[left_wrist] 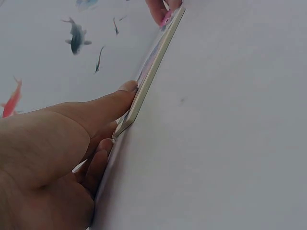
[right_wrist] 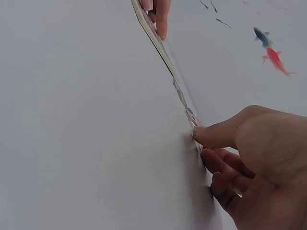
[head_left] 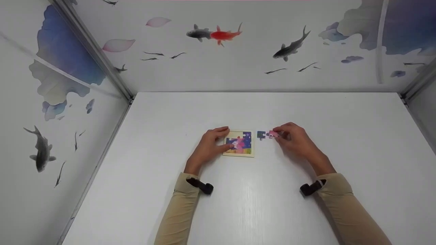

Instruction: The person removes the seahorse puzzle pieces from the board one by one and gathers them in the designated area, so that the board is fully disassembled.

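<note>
here: left hand [head_left: 208, 145] gripping board [head_left: 252, 144], right hand [head_left: 296, 139] pinching pink piece [head_left: 272, 134] beside blue piece [head_left: 261, 134], best kept level by its edges.

Head view: even, fairly bright; faint glare on surface [head_left: 250, 200], soft shadows. 2 wrist views: dimmer, greyer, low contrast, fine detail soft; diffuse shadow beside right hand [right_wrist: 261, 160].
</note>
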The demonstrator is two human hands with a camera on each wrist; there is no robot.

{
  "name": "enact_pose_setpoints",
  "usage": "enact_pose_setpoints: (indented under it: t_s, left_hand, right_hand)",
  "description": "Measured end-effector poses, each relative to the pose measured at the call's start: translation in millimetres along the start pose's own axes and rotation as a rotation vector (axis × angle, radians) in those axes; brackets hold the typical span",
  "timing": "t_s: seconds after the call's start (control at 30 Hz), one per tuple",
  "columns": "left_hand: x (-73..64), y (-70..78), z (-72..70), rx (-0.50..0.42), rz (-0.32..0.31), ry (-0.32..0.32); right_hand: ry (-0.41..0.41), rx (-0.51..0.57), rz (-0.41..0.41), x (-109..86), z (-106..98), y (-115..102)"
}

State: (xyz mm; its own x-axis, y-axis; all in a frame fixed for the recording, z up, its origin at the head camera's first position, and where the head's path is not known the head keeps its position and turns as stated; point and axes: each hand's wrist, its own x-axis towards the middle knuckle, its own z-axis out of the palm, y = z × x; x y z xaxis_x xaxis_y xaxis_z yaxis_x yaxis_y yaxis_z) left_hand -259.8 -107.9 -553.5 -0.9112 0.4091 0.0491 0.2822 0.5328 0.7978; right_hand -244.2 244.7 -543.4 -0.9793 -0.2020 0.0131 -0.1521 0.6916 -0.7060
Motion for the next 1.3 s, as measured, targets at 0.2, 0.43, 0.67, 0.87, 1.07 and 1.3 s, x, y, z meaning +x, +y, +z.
enact_pose_setpoints:
  t_s: [0.2, 0.43, 0.67, 0.87, 1.07, 1.3]
  left_hand:
    - [0.7, 0.4, 0.5, -0.006, -0.004, -0.006]
    - [0.9, 0.6, 0.6, -0.013, -0.005, -0.005]
    - [1.7, -1.0, 0.5, 0.001, 0.005, -0.002]
    - [1.9, -1.2, -0.2, 0.004, -0.002, 0.008]
    - [0.5, -0.8, -0.9, 0.007, -0.032, 0.014]
    - [0.3, 0.9, 0.3, 0.004, -0.036, 0.015]
  right_hand:
    - [-0.032, -0.004, -0.009, -0.1, -3, 4]
    - [-0.049, -0.011, -0.003, -0.3, -3, 6]
    - [-0.050, 0.001, -0.006, -0.4, -3, 7]
    - [-0.047, -0.008, -0.010, 0.3, -4, 2]
    - [-0.053, -0.028, -0.031, 2.6, -2, -6]
    - [0.023, -0.014, -0.086, 9.3, 8, -14]
